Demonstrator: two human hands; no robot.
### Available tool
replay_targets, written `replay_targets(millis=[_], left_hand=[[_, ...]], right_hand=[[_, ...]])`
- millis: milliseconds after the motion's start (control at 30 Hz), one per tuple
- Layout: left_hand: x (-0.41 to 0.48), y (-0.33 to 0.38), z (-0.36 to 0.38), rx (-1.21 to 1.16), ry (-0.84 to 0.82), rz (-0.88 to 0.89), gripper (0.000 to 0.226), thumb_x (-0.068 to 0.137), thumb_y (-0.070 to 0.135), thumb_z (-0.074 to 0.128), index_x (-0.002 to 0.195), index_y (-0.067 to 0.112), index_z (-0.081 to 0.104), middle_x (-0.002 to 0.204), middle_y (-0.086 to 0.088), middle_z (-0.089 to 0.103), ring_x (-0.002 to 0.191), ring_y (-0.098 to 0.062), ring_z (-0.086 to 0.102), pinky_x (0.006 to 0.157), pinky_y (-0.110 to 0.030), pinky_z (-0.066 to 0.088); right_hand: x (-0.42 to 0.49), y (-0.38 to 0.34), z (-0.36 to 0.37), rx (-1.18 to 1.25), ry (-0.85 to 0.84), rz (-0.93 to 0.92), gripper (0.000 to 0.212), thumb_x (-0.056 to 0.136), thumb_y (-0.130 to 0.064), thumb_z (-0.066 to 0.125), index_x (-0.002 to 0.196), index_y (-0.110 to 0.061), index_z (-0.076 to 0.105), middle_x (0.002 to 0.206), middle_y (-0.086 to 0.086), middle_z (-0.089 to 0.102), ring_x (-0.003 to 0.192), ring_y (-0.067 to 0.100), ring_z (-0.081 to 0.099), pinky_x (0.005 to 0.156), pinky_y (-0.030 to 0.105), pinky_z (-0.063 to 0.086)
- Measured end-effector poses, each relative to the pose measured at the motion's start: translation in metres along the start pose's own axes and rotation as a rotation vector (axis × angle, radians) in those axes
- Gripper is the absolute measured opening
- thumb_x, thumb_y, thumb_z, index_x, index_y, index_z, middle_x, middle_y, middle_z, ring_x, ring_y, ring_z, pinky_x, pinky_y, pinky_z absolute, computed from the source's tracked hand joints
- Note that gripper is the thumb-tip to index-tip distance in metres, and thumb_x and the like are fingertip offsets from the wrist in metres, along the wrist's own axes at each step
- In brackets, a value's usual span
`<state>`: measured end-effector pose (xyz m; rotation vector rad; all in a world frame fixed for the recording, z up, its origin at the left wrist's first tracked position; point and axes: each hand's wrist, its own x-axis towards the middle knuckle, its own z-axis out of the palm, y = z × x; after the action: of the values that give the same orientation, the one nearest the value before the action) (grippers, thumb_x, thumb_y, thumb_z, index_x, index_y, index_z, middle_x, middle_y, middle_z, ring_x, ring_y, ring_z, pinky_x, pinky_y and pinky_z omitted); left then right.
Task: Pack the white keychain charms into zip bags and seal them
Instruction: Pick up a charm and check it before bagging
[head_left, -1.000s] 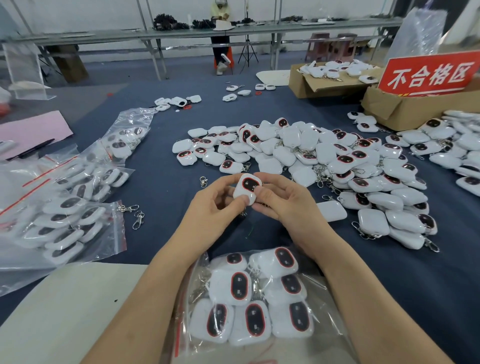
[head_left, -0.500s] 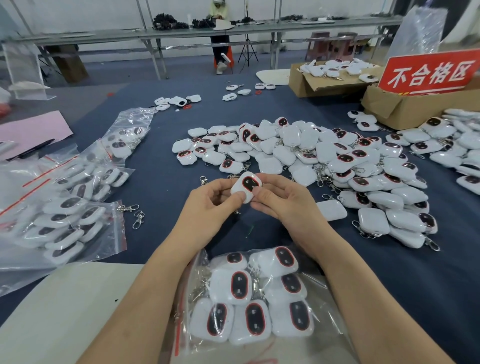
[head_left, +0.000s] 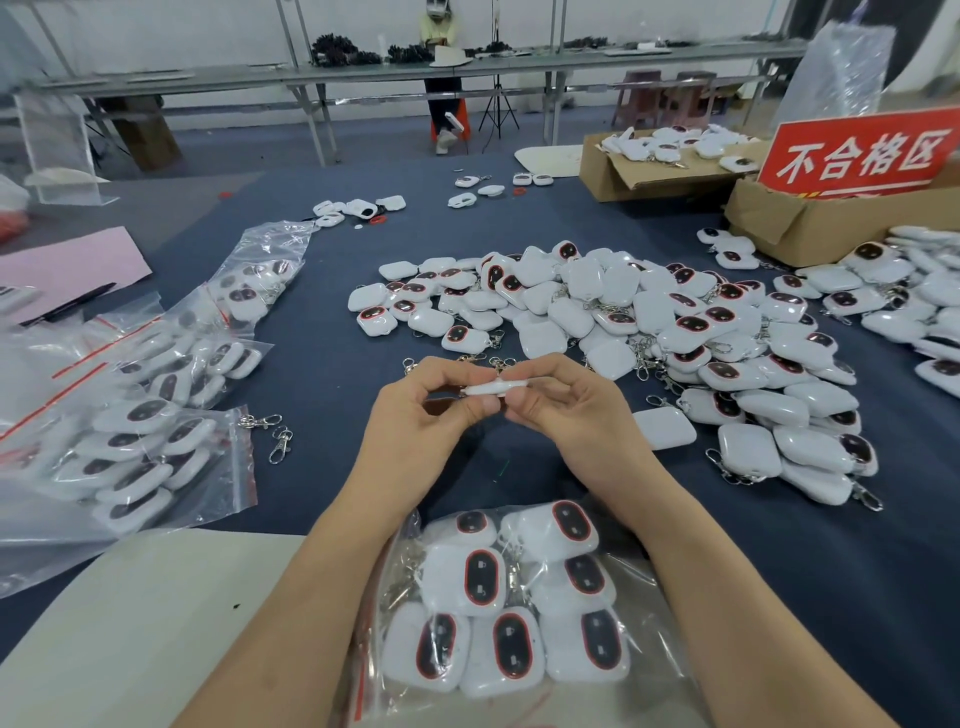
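Note:
One white keychain charm (head_left: 497, 387) is pinched between my left hand (head_left: 415, 431) and my right hand (head_left: 576, 415), above the blue table. The charm is turned edge-on, so its dark face is hidden. In front of me, between my forearms, lies an open zip bag (head_left: 400, 566) holding several white charms with red-ringed dark ovals. A large heap of loose charms (head_left: 649, 322) spreads behind and to the right of my hands.
Filled zip bags (head_left: 135, 415) lie piled at the left, with loose metal clasps (head_left: 275, 436) beside them. Cardboard boxes (head_left: 795, 223) and a red sign (head_left: 857, 156) stand at the back right. A pale board (head_left: 130, 623) covers the near left corner. A person sits far behind.
The charm between my fingers has turned from face-up to edge-on. Both hands stay in about the same place above the bag.

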<state>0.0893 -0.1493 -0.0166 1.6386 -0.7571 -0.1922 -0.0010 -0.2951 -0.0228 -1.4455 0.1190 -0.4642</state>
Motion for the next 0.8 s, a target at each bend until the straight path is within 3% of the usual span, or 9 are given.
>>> replay_targets(millis=[100,200,300,433,533,667,800], left_hand=[[0.001,-0.0009,0.0011,0.009,0.01,0.004,0.018,0.087,0.007,0.077,0.098,0.022,0.075,0.097,0.012,0.077,0.094,-0.007,0.071,0.086,-0.017,0.053],[0.0019,-0.0021,0.0031,0.03,0.015,0.008,0.02,0.091,0.009,0.074,0.102,0.026,0.073,0.097,0.018,0.074,0.088,-0.004,0.069,0.08,-0.013,0.051],[0.0021,-0.0016,0.0033,0.039,0.025,0.018,0.025,0.095,0.007,0.067,0.103,0.03,0.069,0.102,0.018,0.074,0.089,-0.006,0.067,0.085,-0.022,0.052],[0.0021,0.0,0.0016,-0.009,-0.021,-0.017,0.024,0.096,0.003,0.065,0.105,0.025,0.068,0.107,0.012,0.076,0.103,-0.012,0.069,0.097,-0.039,0.054],[0.0004,-0.001,0.0007,-0.015,-0.063,-0.009,0.025,0.096,0.014,0.068,0.113,0.032,0.07,0.109,0.01,0.073,0.105,-0.013,0.067,0.093,-0.034,0.056],[-0.0011,0.0002,0.0016,-0.117,-0.089,0.01,0.016,0.098,0.022,0.066,0.114,0.024,0.07,0.107,0.004,0.076,0.1,-0.012,0.072,0.085,-0.02,0.055],[0.002,-0.0048,0.0008,-0.394,-0.112,-0.086,0.018,0.096,0.024,0.061,0.108,0.012,0.066,0.109,-0.012,0.076,0.106,-0.025,0.072,0.098,-0.034,0.056]], right_hand=[[-0.0003,0.0003,-0.0001,-0.023,0.017,-0.011,0.028,0.091,-0.003,0.069,0.085,-0.03,0.076,0.099,0.006,0.077,0.099,0.019,0.072,0.088,0.026,0.057],[0.0,-0.0007,0.0018,-0.075,0.047,-0.044,0.021,0.09,-0.005,0.071,0.097,-0.025,0.074,0.095,-0.006,0.077,0.094,0.008,0.072,0.085,0.019,0.055],[0.0011,-0.0011,0.0024,-0.143,0.101,-0.071,0.029,0.09,-0.008,0.071,0.109,-0.03,0.07,0.089,-0.017,0.074,0.086,-0.002,0.068,0.081,0.012,0.05],[0.0,-0.0016,0.0022,-0.227,0.114,-0.108,0.019,0.093,-0.012,0.069,0.101,-0.028,0.074,0.099,-0.009,0.075,0.089,-0.001,0.067,0.08,0.014,0.049],[-0.0011,-0.001,0.0026,-0.249,0.151,-0.135,0.02,0.093,-0.014,0.069,0.093,-0.034,0.073,0.097,-0.009,0.074,0.091,0.001,0.069,0.079,0.013,0.049],[-0.0019,-0.0005,0.0031,-0.317,0.152,-0.195,0.012,0.088,-0.022,0.076,0.096,-0.03,0.073,0.099,-0.01,0.072,0.098,0.006,0.068,0.082,0.015,0.052],[-0.0005,-0.0006,0.0023,-0.331,0.108,-0.166,0.021,0.09,-0.015,0.073,0.104,-0.03,0.072,0.104,-0.009,0.072,0.103,0.01,0.067,0.091,0.03,0.055]])
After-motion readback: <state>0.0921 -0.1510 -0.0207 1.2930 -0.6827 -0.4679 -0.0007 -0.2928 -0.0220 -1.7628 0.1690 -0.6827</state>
